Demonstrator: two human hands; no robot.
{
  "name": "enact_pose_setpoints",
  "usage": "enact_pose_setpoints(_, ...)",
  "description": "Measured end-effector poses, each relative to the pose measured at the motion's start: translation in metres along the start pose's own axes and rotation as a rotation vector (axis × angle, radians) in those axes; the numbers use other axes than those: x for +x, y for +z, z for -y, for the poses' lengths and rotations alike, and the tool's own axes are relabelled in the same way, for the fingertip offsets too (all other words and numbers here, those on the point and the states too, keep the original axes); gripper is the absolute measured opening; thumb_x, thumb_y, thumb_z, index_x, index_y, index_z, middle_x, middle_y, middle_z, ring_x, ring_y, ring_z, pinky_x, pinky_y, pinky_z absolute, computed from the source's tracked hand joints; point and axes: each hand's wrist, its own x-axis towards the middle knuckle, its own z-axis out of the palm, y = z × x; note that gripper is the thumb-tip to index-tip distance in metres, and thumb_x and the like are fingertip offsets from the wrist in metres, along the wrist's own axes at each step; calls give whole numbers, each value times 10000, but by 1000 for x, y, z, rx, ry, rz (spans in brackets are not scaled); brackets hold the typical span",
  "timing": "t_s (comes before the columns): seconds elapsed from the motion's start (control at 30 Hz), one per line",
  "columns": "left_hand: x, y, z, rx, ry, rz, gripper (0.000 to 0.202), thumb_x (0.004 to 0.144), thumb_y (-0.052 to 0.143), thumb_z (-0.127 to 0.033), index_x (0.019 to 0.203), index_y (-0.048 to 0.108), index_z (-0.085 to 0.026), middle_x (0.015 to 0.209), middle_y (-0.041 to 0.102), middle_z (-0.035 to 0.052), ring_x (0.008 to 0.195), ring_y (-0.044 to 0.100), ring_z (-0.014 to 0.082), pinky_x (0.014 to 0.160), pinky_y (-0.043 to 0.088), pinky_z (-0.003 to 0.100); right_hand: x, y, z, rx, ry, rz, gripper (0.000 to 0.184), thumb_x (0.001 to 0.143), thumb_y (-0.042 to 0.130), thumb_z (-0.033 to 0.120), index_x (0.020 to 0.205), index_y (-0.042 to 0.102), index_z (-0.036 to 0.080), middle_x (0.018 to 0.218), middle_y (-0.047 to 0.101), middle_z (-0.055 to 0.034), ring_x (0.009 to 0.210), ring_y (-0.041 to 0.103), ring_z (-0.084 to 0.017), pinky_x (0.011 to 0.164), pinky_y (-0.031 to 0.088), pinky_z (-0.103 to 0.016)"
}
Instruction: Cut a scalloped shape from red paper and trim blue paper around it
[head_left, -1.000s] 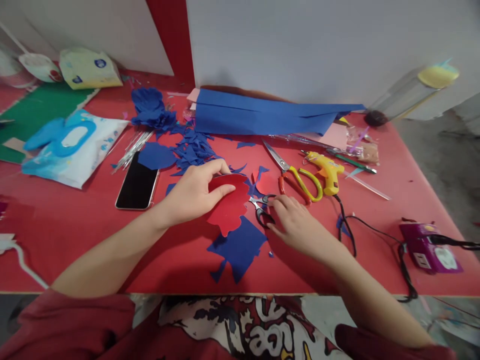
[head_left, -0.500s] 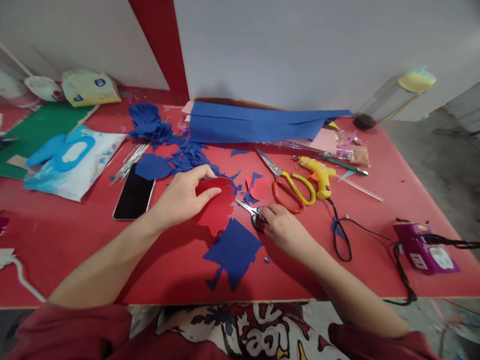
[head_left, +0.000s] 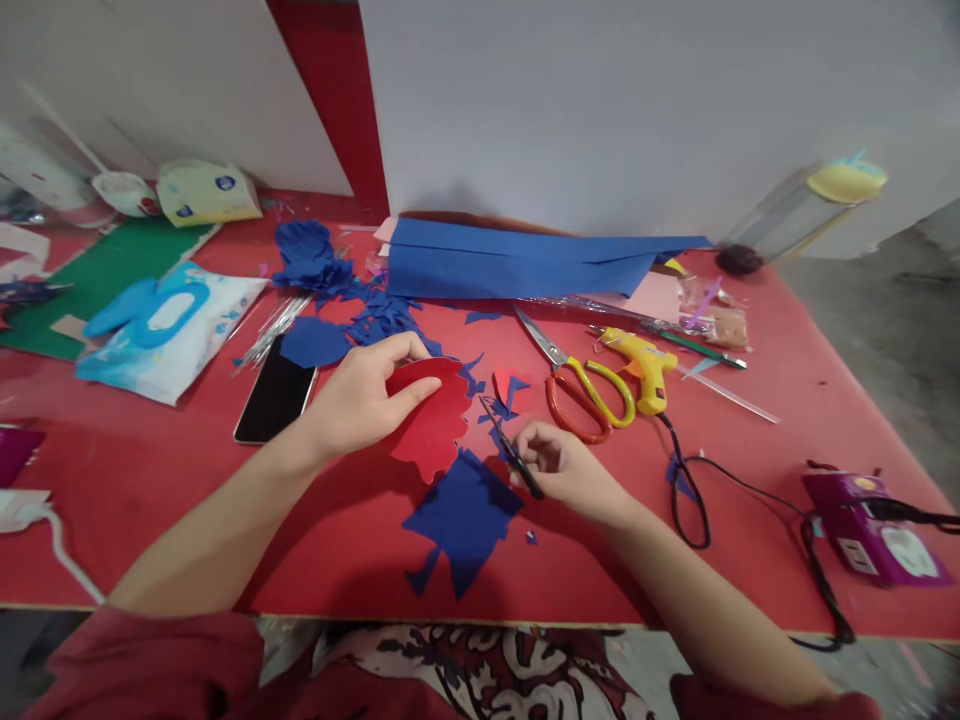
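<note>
My left hand (head_left: pixel 360 400) pinches a red scalloped paper cut-out (head_left: pixel 431 420) just above the red table (head_left: pixel 225 500). My right hand (head_left: pixel 559 470) is closed on small black-handled scissors (head_left: pixel 510 448), lifted off the table, blades pointing up-left toward the red paper. A blue paper offcut (head_left: pixel 461 515) lies beneath and between both hands. A small red paper scrap (head_left: pixel 514 390) rests just beyond the scissors.
Large orange-handled scissors (head_left: pixel 581 385) and a yellow glue gun (head_left: pixel 641 365) with a black cord lie to the right. A phone (head_left: pixel 275 400), blue scraps (head_left: pixel 379 315), blue sheets (head_left: pixel 517 262), a wipes pack (head_left: pixel 161 325) and a purple power strip (head_left: pixel 870 520) surround the hands.
My right hand took hold of the small scissors and raised them off the table, toward the red paper. My left hand kept holding the red cut-out.
</note>
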Motion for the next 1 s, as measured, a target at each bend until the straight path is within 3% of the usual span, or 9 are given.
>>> enact_pose_setpoints(0.1, 3, -2, -5, 60, 37, -11, 142, 774, 523, -301, 719, 466, -183, 676, 546, -26, 601, 526, 107, 571, 429, 226, 1, 2, -8, 170, -30, 80, 354, 651, 722, 306, 776, 411, 193, 617, 484, 54, 519, 429, -62, 508, 340, -196)
enact_pose_setpoints(0.3, 7, 0, -13, 195, 113, 22, 132, 782, 508, -294, 716, 480, -183, 665, 549, -29, 602, 504, 109, 584, 385, 239, 0, -1, -11, 288, -119, 218, 465, 645, 748, 416, 897, 422, 200, 903, 480, -18, 720, 450, -79, 570, 329, -191)
enact_pose_setpoints(0.43, 7, 5, -13, 241, 123, 74, 120, 787, 510, -283, 726, 495, -180, 702, 584, -21, 622, 519, 111, 609, 380, 244, 0, -1, -10, 310, -147, 329, 484, 663, 719, 475, 910, 414, 190, 904, 463, -27, 737, 433, -87, 560, 292, -198)
enact_pose_setpoints(0.6, 7, 9, -11, 199, 165, 157, 119, 801, 505, -266, 719, 506, -180, 662, 591, -36, 599, 534, 100, 585, 373, 223, 0, 0, -9, 329, -157, 338, 461, 690, 701, 470, 904, 408, 184, 873, 463, -19, 708, 437, -84, 564, 278, -216)
enact_pose_setpoints(1.0, 7, 10, -10, 157, 217, 162, 113, 807, 508, -222, 707, 491, -173, 649, 573, -50, 585, 522, 75, 586, 372, 194, 0, 1, -10, 383, -127, 386, 433, 707, 700, 445, 893, 415, 176, 861, 482, -15, 677, 443, -75, 576, 287, -217)
